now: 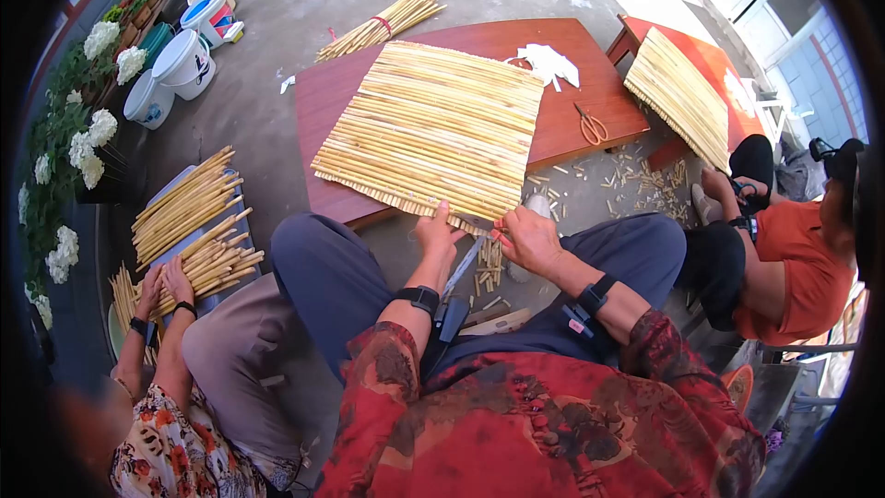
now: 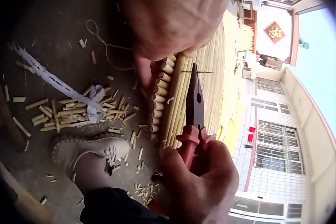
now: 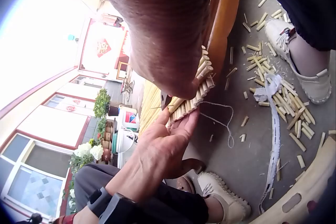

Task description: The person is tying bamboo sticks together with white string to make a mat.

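A mat of pale reed stalks (image 1: 442,120) lies tilted over the table edge toward my lap. My left hand (image 1: 435,232) holds its near edge, thumb on top and fingers underneath. Close to the right along that edge, my right hand (image 1: 533,238) grips red-handled needle-nose pliers (image 2: 195,103). The dark jaws of the pliers meet a thin needle (image 2: 208,71) lying across the stalks near the left thumb. A loose white thread (image 3: 229,124) hangs in a loop below the mat's edge.
The red-brown table (image 1: 590,83) carries scissors (image 1: 592,126) and a white cloth (image 1: 550,65). Cut stalk pieces (image 1: 645,192) litter the floor. One person (image 1: 793,267) sits at right by another mat (image 1: 678,97); another handles stalks (image 1: 207,254) at left. Buckets (image 1: 184,65) stand behind.
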The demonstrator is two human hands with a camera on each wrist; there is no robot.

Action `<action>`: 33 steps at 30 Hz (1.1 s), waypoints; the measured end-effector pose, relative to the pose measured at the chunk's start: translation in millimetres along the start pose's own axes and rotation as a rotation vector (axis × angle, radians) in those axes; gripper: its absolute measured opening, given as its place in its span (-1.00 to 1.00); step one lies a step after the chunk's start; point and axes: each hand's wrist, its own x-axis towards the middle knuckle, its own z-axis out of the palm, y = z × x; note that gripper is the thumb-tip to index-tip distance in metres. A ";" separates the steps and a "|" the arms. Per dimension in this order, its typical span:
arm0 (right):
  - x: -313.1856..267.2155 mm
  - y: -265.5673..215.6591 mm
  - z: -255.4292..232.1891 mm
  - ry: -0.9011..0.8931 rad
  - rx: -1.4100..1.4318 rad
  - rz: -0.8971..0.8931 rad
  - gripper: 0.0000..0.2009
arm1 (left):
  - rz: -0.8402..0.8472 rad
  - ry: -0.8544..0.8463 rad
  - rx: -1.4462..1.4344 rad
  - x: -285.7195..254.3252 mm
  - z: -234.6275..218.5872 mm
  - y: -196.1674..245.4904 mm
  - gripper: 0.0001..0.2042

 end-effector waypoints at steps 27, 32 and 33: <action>66.6 113.8 -24.7 -0.154 0.456 0.646 -0.56 | 0.150 0.192 -0.170 25.5 -34.3 38.7 -0.82; 79.5 159.6 -8.8 0.056 0.400 0.788 -0.61 | 0.110 0.110 -0.285 28.2 -55.0 43.2 -0.81; 83.1 163.6 -6.3 0.037 0.334 0.835 -0.61 | 0.107 0.090 -0.262 26.7 -57.7 42.9 -0.80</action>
